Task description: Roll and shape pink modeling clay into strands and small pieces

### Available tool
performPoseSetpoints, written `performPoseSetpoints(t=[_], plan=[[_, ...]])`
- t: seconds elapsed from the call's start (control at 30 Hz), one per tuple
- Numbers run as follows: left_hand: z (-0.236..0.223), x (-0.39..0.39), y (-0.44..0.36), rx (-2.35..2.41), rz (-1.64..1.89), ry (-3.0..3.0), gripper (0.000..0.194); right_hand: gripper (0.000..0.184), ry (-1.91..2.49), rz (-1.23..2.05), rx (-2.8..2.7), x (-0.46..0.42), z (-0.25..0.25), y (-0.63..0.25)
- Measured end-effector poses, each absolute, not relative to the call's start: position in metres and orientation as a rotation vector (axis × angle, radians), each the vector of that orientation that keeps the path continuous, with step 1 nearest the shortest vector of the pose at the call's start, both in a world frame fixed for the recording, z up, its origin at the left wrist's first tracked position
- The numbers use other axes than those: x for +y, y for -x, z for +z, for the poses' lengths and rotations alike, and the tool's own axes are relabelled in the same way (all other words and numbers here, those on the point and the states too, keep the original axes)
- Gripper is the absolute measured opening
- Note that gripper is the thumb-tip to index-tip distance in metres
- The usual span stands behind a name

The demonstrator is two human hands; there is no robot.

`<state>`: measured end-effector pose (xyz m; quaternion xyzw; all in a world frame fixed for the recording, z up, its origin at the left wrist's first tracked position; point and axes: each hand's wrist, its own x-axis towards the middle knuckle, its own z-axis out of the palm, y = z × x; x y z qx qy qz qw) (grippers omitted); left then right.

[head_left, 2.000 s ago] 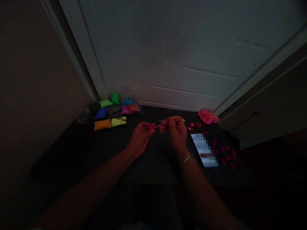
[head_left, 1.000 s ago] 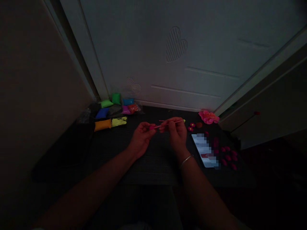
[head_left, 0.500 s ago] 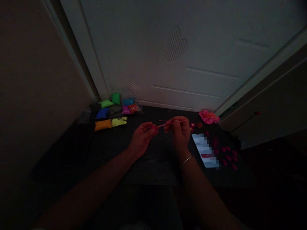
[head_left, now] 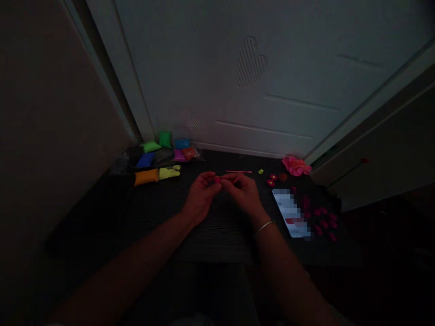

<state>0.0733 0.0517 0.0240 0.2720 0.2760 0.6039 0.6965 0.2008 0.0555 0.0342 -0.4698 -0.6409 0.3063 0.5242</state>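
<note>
Between the fingertips of my left hand (head_left: 200, 194) is a small dark-pink piece of clay (head_left: 217, 180). My right hand (head_left: 244, 192) meets it from the other side, thumb and forefinger closed at the same piece. Whether a stick is still tucked in the right fingers is too dark to make out. Just beyond the hands a thin pink modelling stick (head_left: 239, 171) lies on the dark table (head_left: 210, 235). To its right are a small yellow-green bit of clay (head_left: 260, 171) and small pink flowers with pale centres (head_left: 273, 177).
Coloured clay packs, among them an orange one (head_left: 146, 177) and an opened yellow one (head_left: 169, 172), lie at the back left. On the right are a lit phone (head_left: 288, 213), several dark-pink pieces (head_left: 323, 223), a brown lump (head_left: 282, 177) and a larger pink flower (head_left: 296, 165). A white panel (head_left: 217, 90) rises behind.
The stick that my right hand held against the pink piece no longer shows there. Right fingers have moved left onto the piece, uncovering the yellow-green bit and flowers. My left hand stays put.
</note>
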Motion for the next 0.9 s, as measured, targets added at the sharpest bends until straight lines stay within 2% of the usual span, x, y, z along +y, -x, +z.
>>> performPoseSetpoints(t=[0.47,0.7,0.9], plan=[[0.0254,0.0506,-0.0745,0.647,1.367,-0.647,0.033,0.021,1.112,0.869,-1.425,0.0548,0.0351,-0.198],[0.0279,0.0486,-0.0744,0.656,1.345,-0.674,0.033,0.014,1.103,0.878,-1.444,0.0554,0.037,-0.1986],[0.0262,0.0492,-0.0741,0.663,1.352,-0.681,0.034,0.016,1.085,0.905,-1.397,0.0549,0.0385,-0.1979]])
